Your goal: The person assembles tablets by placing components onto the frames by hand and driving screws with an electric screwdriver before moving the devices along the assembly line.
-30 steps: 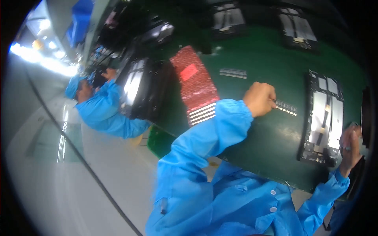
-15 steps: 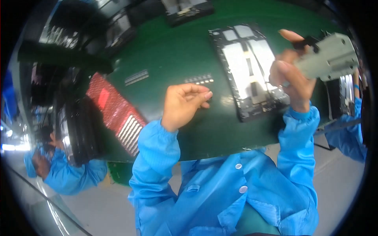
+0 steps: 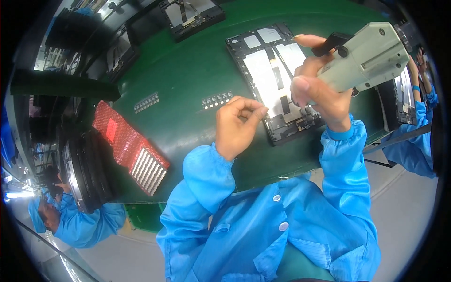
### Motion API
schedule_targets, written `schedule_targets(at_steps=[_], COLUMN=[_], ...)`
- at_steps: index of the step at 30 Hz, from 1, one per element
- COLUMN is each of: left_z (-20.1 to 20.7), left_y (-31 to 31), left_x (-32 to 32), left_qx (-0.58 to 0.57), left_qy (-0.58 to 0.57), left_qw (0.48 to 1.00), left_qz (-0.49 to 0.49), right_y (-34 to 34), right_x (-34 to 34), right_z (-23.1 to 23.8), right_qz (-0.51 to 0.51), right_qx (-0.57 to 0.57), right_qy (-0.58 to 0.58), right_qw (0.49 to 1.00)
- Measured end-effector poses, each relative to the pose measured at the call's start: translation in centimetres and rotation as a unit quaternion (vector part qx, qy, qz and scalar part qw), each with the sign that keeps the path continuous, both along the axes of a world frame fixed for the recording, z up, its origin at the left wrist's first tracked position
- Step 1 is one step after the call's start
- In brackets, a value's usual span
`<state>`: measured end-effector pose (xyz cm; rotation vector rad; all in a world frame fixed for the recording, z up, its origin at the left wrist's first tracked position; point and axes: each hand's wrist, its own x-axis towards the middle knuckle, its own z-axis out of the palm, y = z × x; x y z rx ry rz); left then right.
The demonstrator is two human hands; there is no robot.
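In front of me on the green tabletop lies an opened tablet-like device [image 3: 258, 68], with a black frame, silver panels and ribbon cables. My right hand [image 3: 331, 103] is wrapped round a pale grey-green electric screwdriver [image 3: 371, 58] with a black lever. Its thin shaft points down over the device's lower part; whether the tip touches cannot be seen. At the device's left edge is my left hand [image 3: 237, 127], thumb and fingertips pinched together. Anything between them is too small to make out. Just beyond that hand sits a short strip of small metallic parts [image 3: 217, 100].
A second strip of small parts [image 3: 146, 102] lies farther left. Red bubble wrap [image 3: 105, 126] carries a row of white bars [image 3: 148, 171]. Stacked black devices [image 3: 84, 164] stand at the left edge, another open device [image 3: 192, 19] at the far side. Co-workers in blue sit on both sides.
My left hand has moved right, from beside the small-parts strip to the device's left edge, still pinched. The screwdriver stays in my right hand over the device. The whole view has shifted somewhat.
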<state>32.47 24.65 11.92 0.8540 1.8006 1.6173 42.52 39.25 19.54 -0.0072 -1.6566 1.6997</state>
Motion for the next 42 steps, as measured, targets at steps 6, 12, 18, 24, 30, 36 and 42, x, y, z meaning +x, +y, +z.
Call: schedule_targets(at_steps=[6,12,18,24,30,36,42], left_z=[0.0,0.2,0.8,0.6,1.0,1.1,1.1], left_y=[0.4,-1.1,-1.6,-2.0,-2.5,-2.2,-2.3], left_x=[-0.2,1.6,1.7,1.1,0.8,0.7,0.8], left_qx=[-0.011,-0.003,-0.006,-0.009,-0.052,-0.046,-0.046], left_qy=[0.012,0.331,0.424,0.392,0.430,0.430,0.431], left_qw=[1.000,0.944,0.905,0.918,0.899,0.898,0.899], left_qz=[-0.004,-0.012,-0.036,-0.056,-0.071,-0.075,-0.067], right_y=[-1.3,-2.0,-1.9,-2.1,-2.3,-2.1,-2.2], right_x=[-0.7,-2.6,-3.7,-3.7,-3.7,-3.9,-4.3], right_z=[-0.2,-0.7,-1.5,-1.4,-1.4,-1.6,-2.1], right_qz=[0.021,0.031,0.048,0.046,0.035,0.051,0.049], right_qx=[-0.010,-0.070,-0.034,-0.023,-0.051,-0.033,-0.033], right_qy=[-0.018,-0.036,-0.089,-0.118,-0.086,-0.111,-0.116], right_qw=[1.000,0.996,0.994,0.992,0.994,0.992,0.991])
